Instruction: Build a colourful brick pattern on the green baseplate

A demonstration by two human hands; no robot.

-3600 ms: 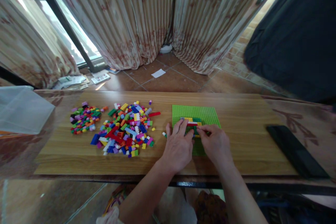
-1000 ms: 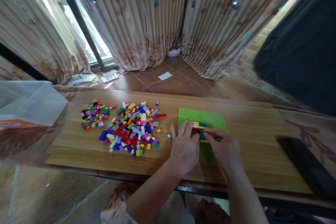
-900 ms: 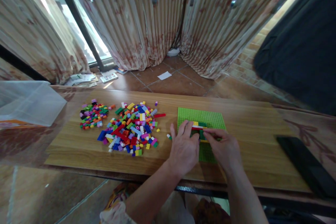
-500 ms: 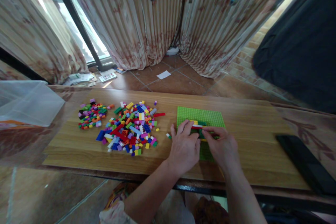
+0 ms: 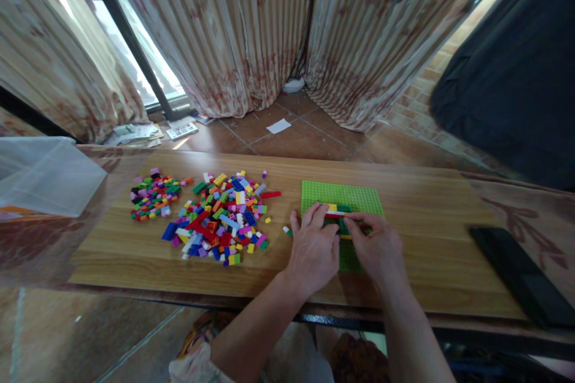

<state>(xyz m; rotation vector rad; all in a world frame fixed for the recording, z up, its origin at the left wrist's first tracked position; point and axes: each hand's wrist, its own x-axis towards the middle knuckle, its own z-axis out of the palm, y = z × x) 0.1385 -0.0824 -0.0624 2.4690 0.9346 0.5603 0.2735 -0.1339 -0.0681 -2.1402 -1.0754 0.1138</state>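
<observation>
A green studded baseplate (image 5: 344, 191) lies on the board under both my hands. Yellow, dark green, red and white toy bricks (image 5: 336, 209) are joined on its middle. My left hand (image 5: 314, 248) rests over the left side of this build, its fingers bent against the bricks and its little finger apart. From the right, my right hand (image 5: 377, 245) has thumb and forefinger pinched at the end of the white and red bricks. My fingers hide part of the build and the exact piece in the pinch.
A large pile of loose toy bricks (image 5: 224, 221) lies left of the baseplate, with a smaller pile (image 5: 155, 194) beyond it. A translucent bin (image 5: 49, 173) stands at far left. A black flat object (image 5: 521, 275) lies at the right end of the wooden board (image 5: 426, 197).
Both hands keep almost the same place on the build, with only slight finger movement. The whole view has shifted a little.
</observation>
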